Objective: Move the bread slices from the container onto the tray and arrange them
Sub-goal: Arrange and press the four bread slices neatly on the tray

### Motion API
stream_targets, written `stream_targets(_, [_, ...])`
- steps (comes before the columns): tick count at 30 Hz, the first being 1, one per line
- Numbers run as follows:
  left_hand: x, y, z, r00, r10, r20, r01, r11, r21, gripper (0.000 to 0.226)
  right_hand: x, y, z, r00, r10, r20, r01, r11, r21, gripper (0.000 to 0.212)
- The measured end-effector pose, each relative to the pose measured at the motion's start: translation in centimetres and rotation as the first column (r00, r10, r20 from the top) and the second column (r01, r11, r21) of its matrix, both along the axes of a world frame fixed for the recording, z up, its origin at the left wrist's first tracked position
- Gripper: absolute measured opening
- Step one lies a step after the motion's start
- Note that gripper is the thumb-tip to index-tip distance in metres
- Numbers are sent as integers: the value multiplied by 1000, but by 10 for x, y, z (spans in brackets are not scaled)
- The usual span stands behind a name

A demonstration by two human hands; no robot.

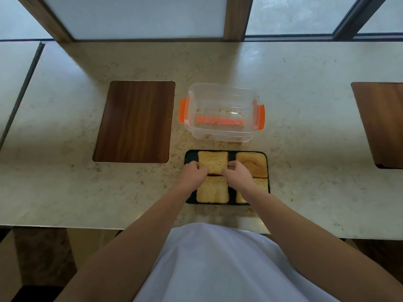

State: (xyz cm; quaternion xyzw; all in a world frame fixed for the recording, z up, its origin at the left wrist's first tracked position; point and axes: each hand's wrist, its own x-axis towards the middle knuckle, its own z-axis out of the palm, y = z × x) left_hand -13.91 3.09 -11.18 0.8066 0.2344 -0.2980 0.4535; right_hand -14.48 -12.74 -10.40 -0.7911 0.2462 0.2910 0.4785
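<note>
At the black rectangular tray's (pixel 187 158) eleven o'clock corner, your left hand (pixel 193 174) and right hand (pixel 237 174) fingers pinch the soft, crumbly golden bread slice (pixel 213 161); hold its side edges gently.

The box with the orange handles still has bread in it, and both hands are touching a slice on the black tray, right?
Not quite. The head view shows the box holds only crumbs, no bread. The rest is right: the left hand and right hand touch a slice on the black tray.

A pale speckled stone counter (pixel 65 188) with dark wooden inset panels (pixel 134 122) left and right of the hands; beyond them, wood-framed frosted windows (pixel 139 16) admit soft daylight.
</note>
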Motion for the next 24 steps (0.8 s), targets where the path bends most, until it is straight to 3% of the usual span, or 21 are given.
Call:
stream_targets(5, [-1, 0, 0, 1000, 31, -6, -31, 999, 16, 53, 0, 3, -3, 1000, 3, -4, -3, 1000, 5, 65])
stream_targets(9, [-5, -2, 0, 1000, 6, 16, -7, 999, 49, 30, -3, 4, -5, 998, 48, 28, -47, 998, -49, 64])
stream_targets(12, [-6, -3, 1, 999, 9, 35, -10, 999, 45, 55, -5, 3, -7, 995, 89, 39, -85, 992, -93, 63])
stream_targets(24, [-4, -8, 11, 995, 33, -93, -30, 999, 40, 65, 2, 13, 3, 976, 141, -163, -160, 981, -110, 75])
